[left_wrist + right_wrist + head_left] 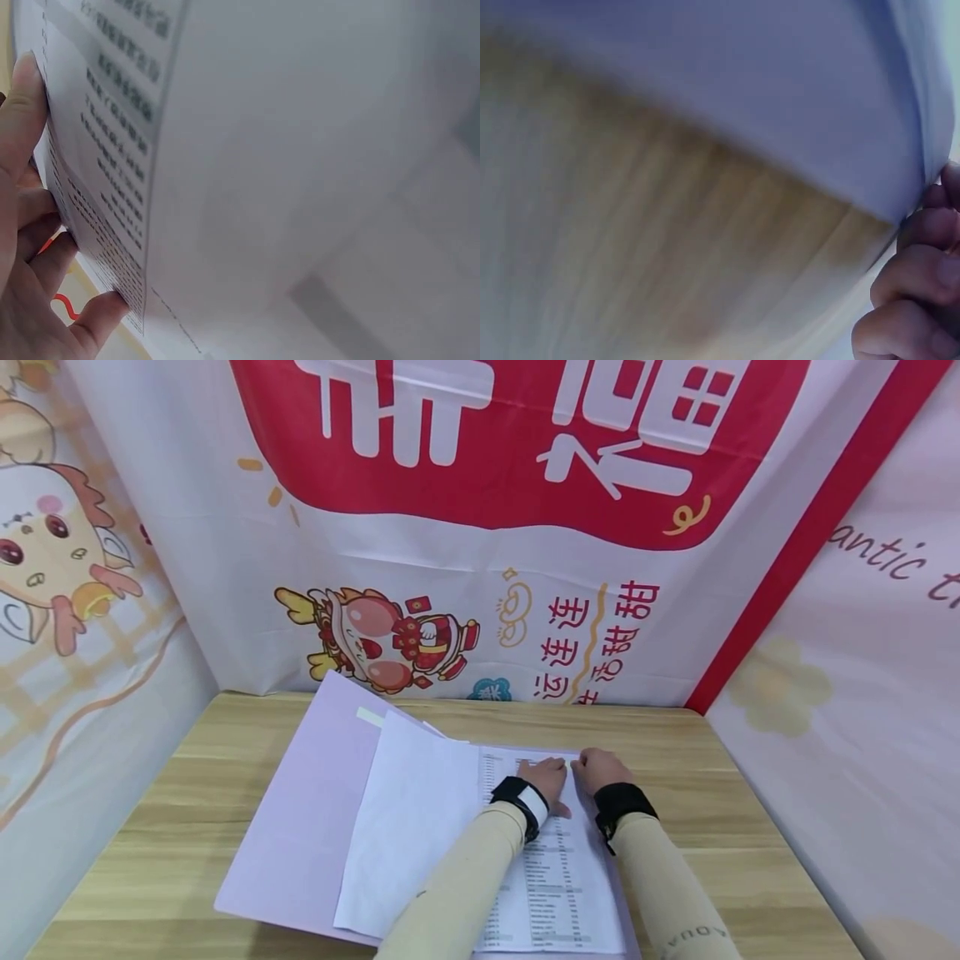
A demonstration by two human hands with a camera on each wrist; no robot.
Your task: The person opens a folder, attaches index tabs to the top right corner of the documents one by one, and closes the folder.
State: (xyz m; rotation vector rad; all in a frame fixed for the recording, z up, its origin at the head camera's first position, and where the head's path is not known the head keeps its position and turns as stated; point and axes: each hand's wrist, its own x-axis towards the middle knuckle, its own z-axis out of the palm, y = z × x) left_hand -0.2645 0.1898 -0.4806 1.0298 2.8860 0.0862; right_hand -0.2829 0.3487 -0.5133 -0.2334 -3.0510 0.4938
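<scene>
An opened light purple folder (pixel 300 810) lies on the table, with printed sheets (pixel 551 902) on its right side and a blank white sheet (pixel 416 810) toward its left. My left hand (pixel 546 781) rests on the upper part of the printed sheets, thumb spread from the fingers. In the left wrist view its fingertips (pixel 109 309) touch the printed page. At the top right corner, my right hand (pixel 602 770) pinches the edge of the sheets with curled fingers. The right wrist view shows those fingers (pixel 907 274) at the corner beside a purple surface; what lies inside the pinch is partly hidden.
The wooden table (pixel 720 843) extends on both sides of the folder. A printed cloth (pixel 420 543) hangs behind its back edge, and more cloth hangs at the left and right. A pale label (pixel 370 717) sits near the folder's upper left.
</scene>
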